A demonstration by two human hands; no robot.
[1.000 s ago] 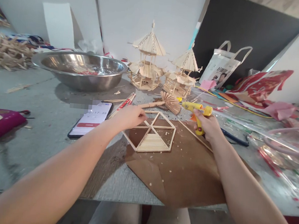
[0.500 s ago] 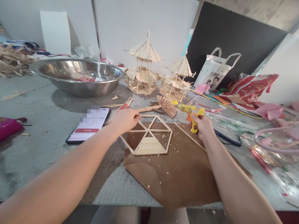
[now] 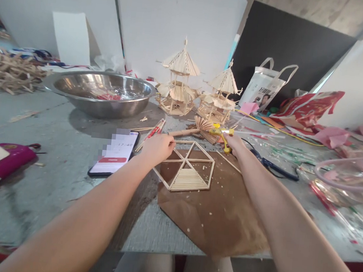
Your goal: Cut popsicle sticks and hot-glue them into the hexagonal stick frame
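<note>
A hexagonal frame of thin wooden sticks (image 3: 211, 174) lies on a brown sheet (image 3: 225, 216), with its front section filled by parallel sticks. My left hand (image 3: 158, 149) is closed at the frame's upper left edge; whatever its fingertips pinch is too small to make out. Beyond the frame's upper right, my right hand (image 3: 235, 146) grips a yellow glue gun (image 3: 225, 140), whose nozzle points left near a fan-shaped piece of wood (image 3: 203, 126). One loose stick (image 3: 228, 161) rests on the sheet below the gun.
A phone (image 3: 113, 153) lies left of the frame, behind it a steel bowl (image 3: 98, 105). Two stick pagodas (image 3: 178, 91) (image 3: 219, 101) stand at the back. A purple power strip (image 3: 7, 165) is far left, a white bag (image 3: 262, 88) back right, and dark-handled pliers (image 3: 274, 167) right.
My right hand has moved the glue gun left and slightly away, toward the fan-shaped piece. The view has shifted a little, while my left hand stays by the frame's upper left.
</note>
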